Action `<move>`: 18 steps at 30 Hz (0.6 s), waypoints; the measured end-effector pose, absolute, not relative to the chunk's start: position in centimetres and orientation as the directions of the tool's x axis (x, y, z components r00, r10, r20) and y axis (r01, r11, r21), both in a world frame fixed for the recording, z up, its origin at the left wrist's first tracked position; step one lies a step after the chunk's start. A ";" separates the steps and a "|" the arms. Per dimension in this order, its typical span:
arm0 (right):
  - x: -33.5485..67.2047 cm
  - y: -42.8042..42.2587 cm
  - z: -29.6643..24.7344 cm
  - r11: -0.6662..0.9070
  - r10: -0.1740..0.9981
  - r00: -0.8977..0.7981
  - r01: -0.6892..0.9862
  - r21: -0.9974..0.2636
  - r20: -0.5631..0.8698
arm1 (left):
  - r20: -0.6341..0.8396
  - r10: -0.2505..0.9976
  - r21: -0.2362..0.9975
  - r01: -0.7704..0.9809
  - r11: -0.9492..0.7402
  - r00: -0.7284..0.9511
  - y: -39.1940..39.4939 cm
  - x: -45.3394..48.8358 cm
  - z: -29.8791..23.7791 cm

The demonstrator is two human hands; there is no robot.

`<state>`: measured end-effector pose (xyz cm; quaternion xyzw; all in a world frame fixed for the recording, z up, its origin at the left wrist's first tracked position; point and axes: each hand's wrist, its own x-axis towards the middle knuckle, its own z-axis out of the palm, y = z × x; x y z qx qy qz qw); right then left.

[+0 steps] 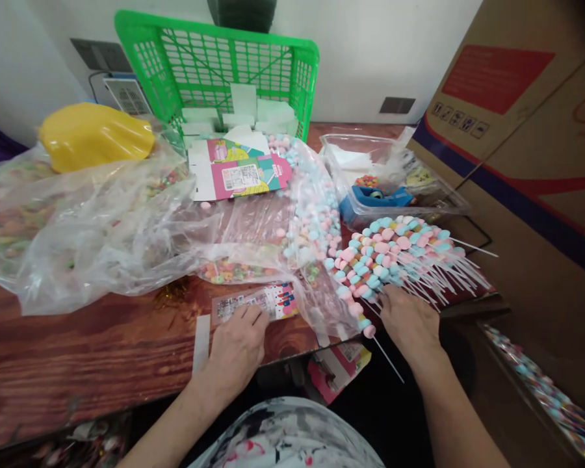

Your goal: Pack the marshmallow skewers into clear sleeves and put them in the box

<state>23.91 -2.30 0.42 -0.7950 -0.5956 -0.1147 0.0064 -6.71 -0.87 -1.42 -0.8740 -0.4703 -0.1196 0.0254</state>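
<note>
Marshmallow skewers (394, 250), beyond counting, are lying by the edge of one table (117, 354), bare at front left; right hand (409, 322) is touching them, left hand (238, 341) is resting curled on one packet (283, 301), grips unclear

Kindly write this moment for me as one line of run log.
left hand: at printed packet | right hand: at candy sticks, grip unclear | behind: green basket, plastic tray with blue tape dispenser
</note>
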 end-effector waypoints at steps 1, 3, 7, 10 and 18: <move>24.2 -2.4 0.5 -0.304 0.938 0.276 0.945 0.117 0.209 | 0.228 0.827 0.097 0.834 -0.544 0.513 -0.9 -6.7 -1.4; 25.0 -2.8 1.2 -0.239 0.931 0.209 0.969 0.064 0.300 | 0.240 0.845 0.183 0.833 -0.522 0.477 -0.7 -6.9 -1.4; 26.4 -4.2 5.7 0.226 0.847 -0.234 0.971 0.076 0.478 | 0.322 0.850 0.344 0.784 -0.516 0.418 0.0 -7.5 -2.4; 25.6 -4.5 9.6 0.356 0.857 -0.429 0.894 0.273 0.285 | 0.344 0.832 0.304 0.787 -0.537 0.435 -0.3 -7.5 -2.9; 20.7 -1.2 9.0 0.625 0.760 -0.648 0.705 0.335 -0.053 | 0.198 0.831 0.205 0.807 -0.554 0.520 -1.5 -6.7 -1.0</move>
